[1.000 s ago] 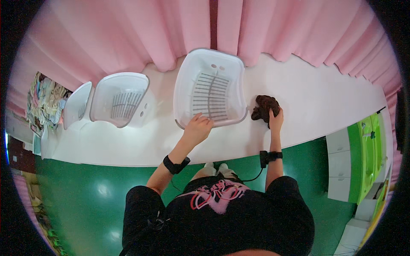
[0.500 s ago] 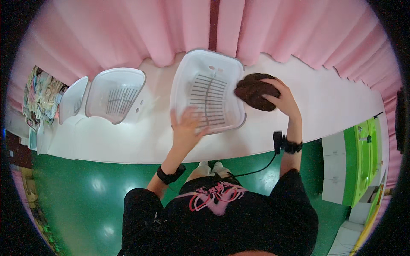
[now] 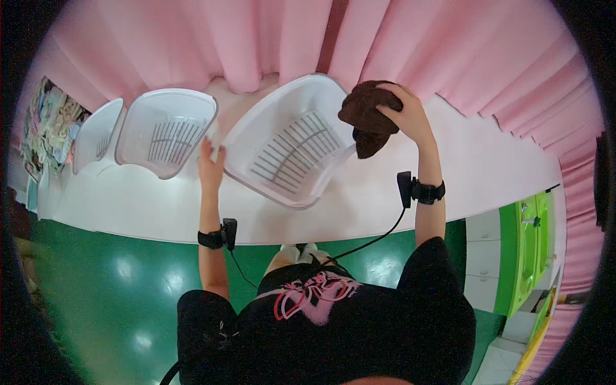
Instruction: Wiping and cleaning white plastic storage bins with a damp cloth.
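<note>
In front of me on the white table stands a white plastic basket (image 3: 266,122) with grey slats across its bottom, turned at an angle. My right hand (image 3: 405,115) grips a bundled dark brown cloth (image 3: 367,109) above the basket's right end; a fold of it hangs down beside the rim. What kind of cloth it is, I cannot make out. By the basket's left corner is my left hand (image 3: 210,165), its fingers apart and holding nothing. Whether it touches the rim is unclear.
Two more white baskets, a nearer one (image 3: 168,112) and a smaller-looking one (image 3: 96,138), stand left. Beyond them lies a heap of mixed cloth (image 3: 54,122). Pink curtains (image 3: 192,45) hang along the table's far edge. A green and white cabinet (image 3: 507,250) is at right.
The middle basket has swung round to a slant. My left hand has moved left, from over its near rim to its left corner. The brown cloth has shifted up and slightly left, its fold now hanging.
</note>
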A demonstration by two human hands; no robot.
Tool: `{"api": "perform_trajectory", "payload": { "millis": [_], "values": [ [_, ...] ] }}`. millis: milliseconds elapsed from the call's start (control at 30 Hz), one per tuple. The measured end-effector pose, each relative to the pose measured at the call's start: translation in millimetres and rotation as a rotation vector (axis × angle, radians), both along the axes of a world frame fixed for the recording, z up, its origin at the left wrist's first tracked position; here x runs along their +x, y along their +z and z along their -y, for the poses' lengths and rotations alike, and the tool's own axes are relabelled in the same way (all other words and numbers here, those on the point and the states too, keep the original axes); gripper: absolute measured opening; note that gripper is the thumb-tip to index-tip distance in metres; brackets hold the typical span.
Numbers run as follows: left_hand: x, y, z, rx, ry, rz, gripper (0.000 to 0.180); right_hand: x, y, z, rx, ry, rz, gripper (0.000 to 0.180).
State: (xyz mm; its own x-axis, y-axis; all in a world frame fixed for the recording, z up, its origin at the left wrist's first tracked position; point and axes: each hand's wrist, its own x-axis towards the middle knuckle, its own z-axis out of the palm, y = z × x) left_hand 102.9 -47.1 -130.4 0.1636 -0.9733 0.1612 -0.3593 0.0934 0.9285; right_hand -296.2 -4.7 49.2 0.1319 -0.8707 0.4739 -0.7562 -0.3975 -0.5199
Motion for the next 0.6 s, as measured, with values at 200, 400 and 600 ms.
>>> {"api": "perform_trajectory", "payload": {
  "millis": [200,400,600],
  "values": [
    [-36,-7,-53,0.014,-0.02,-0.53,0.072,28,0,12,-0.091,0.046,-0.066,0.034],
    [-81,25,-62,-0.034,0.132,-0.821,0.078,111,-57,98,-0.001,0.385,-0.671,0.031],
    [-87,14,-57,-0.162,0.129,-0.828,0.075,106,-147,145,0.052,0.174,-1.327,0.02]
  ]
}}
